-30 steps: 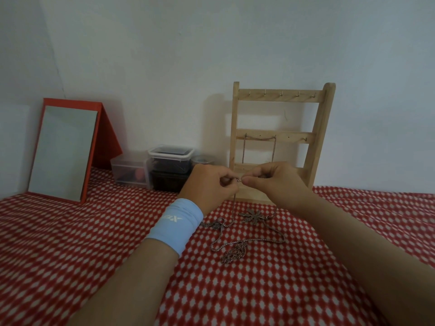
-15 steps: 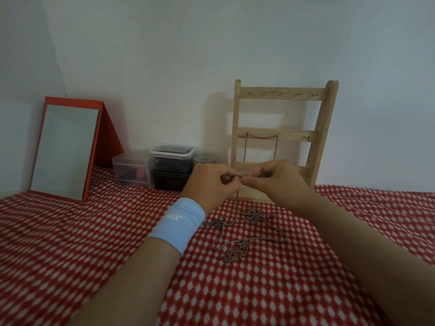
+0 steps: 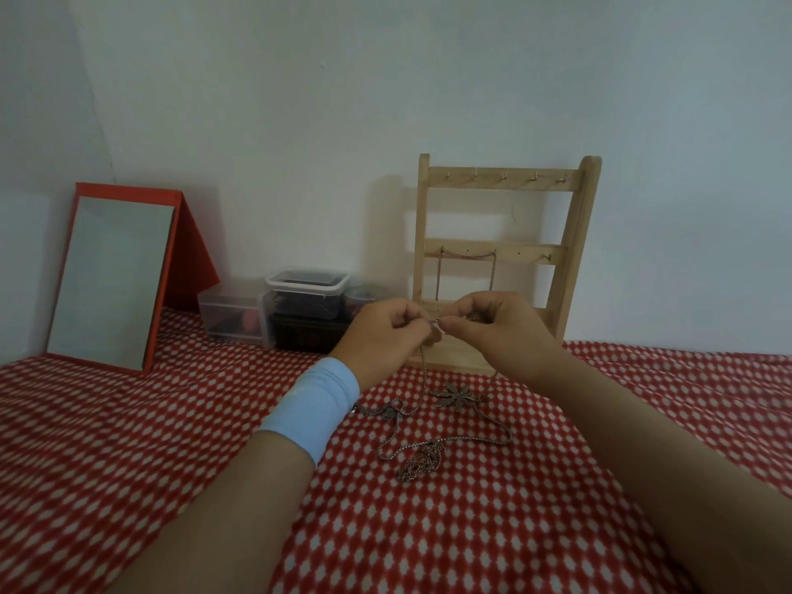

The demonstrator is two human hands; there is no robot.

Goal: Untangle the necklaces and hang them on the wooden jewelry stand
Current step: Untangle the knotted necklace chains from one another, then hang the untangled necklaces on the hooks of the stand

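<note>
Below the left hand (image 3: 385,334), vertical chain (image 3: 423,379)

The head camera looks forward and down, close behind the left hand (image 3: 383,336) and right hand (image 3: 503,332).

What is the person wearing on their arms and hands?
A light blue wristband circles the left wrist. The left forearm and right forearm are bare, sleeveless. The left hand and right hand show no gloves, and no rings that I can make out.

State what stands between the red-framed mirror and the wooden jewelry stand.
In the head view, a clear plastic box and a white-lidded tub stand between the mirror and the jewelry stand.
</note>
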